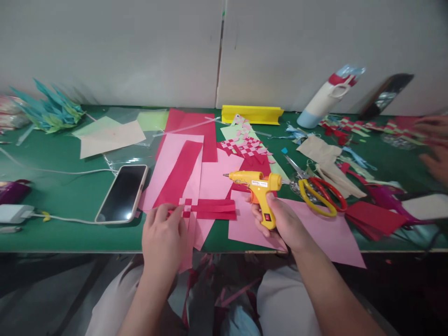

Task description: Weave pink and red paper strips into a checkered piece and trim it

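Note:
My right hand is wrapped round the handle of a yellow glue gun, whose nozzle points left. My left hand rests at the left end of a woven piece of pink and red paper strips, fingertips on its checkered part; whether they pinch it is hard to tell. Red strips reach right from the weave and a pink one hangs over the table edge. Beneath and behind lie pink sheets and a red sheet. Finished-looking checkered pieces lie behind the glue gun.
A phone and white cables lie left. Scissors, red paper and cloth scraps are at right. Behind stand a bottle and folded yellow paper. Another person's hands show at far right.

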`<state>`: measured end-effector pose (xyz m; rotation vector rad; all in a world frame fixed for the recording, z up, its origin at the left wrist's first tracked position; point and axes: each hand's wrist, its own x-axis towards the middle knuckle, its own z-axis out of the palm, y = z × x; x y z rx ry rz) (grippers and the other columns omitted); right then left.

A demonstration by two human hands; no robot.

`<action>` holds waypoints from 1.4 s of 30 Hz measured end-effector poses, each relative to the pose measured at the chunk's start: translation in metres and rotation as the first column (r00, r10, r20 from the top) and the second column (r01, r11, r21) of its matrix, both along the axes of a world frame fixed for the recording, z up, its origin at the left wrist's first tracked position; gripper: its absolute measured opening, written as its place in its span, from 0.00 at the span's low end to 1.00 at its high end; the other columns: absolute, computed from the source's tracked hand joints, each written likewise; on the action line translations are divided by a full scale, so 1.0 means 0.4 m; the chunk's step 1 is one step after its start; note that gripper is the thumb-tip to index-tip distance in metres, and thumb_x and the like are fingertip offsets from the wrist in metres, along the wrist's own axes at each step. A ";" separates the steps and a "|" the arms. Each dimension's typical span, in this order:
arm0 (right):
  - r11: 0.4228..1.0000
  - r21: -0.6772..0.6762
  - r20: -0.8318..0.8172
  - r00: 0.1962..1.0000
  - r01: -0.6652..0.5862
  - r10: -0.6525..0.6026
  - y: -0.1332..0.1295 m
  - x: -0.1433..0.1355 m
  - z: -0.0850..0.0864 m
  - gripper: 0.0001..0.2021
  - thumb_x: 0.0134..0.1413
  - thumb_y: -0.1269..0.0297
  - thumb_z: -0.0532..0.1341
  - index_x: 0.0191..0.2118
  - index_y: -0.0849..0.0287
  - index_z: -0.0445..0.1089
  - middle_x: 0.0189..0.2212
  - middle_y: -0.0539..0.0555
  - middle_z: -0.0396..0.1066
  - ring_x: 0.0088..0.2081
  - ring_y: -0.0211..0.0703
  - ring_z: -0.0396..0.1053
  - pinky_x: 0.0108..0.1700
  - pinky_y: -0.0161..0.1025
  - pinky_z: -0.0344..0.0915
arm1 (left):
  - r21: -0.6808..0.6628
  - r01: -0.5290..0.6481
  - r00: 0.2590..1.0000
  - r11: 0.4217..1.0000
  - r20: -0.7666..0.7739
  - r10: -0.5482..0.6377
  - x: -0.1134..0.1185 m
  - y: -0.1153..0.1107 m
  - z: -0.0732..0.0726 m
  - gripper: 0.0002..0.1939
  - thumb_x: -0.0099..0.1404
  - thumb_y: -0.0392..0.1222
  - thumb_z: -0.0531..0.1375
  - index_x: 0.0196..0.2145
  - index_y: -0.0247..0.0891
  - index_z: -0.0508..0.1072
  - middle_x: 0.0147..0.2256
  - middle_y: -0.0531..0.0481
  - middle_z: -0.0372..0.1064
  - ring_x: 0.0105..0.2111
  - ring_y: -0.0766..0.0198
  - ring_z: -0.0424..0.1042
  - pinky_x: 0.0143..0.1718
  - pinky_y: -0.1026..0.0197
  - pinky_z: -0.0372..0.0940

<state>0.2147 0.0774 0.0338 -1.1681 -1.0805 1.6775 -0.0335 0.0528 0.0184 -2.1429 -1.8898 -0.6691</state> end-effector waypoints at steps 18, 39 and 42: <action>0.947 0.315 0.589 0.795 -0.061 -0.144 0.008 0.022 0.013 0.21 0.62 0.44 0.48 0.43 0.58 0.63 0.25 0.48 0.62 0.24 0.38 0.64 0.27 0.36 0.58 | -0.271 0.118 0.990 0.955 0.107 -0.092 -0.003 0.009 -0.005 0.18 0.63 0.33 0.52 0.45 0.41 0.77 0.43 0.46 0.74 0.44 0.54 0.70 0.42 0.54 0.64; 0.651 0.268 0.944 0.058 -0.710 -0.326 0.033 -0.116 0.084 0.11 0.61 0.69 0.56 0.42 0.61 0.75 0.41 0.62 0.68 0.43 0.52 0.63 0.45 0.45 0.60 | -0.164 0.003 0.998 0.987 0.070 0.008 -0.067 -0.003 0.001 0.16 0.64 0.43 0.52 0.41 0.36 0.78 0.38 0.39 0.71 0.41 0.51 0.67 0.46 0.49 0.62; 0.581 0.312 0.949 0.216 -0.752 -0.229 0.038 -0.187 0.063 0.12 0.60 0.74 0.55 0.42 0.60 0.76 0.38 0.60 0.68 0.43 0.49 0.63 0.44 0.43 0.61 | -0.172 0.000 0.998 0.985 0.056 0.009 -0.062 -0.009 -0.005 0.18 0.66 0.42 0.50 0.42 0.35 0.78 0.38 0.38 0.71 0.41 0.51 0.67 0.45 0.49 0.61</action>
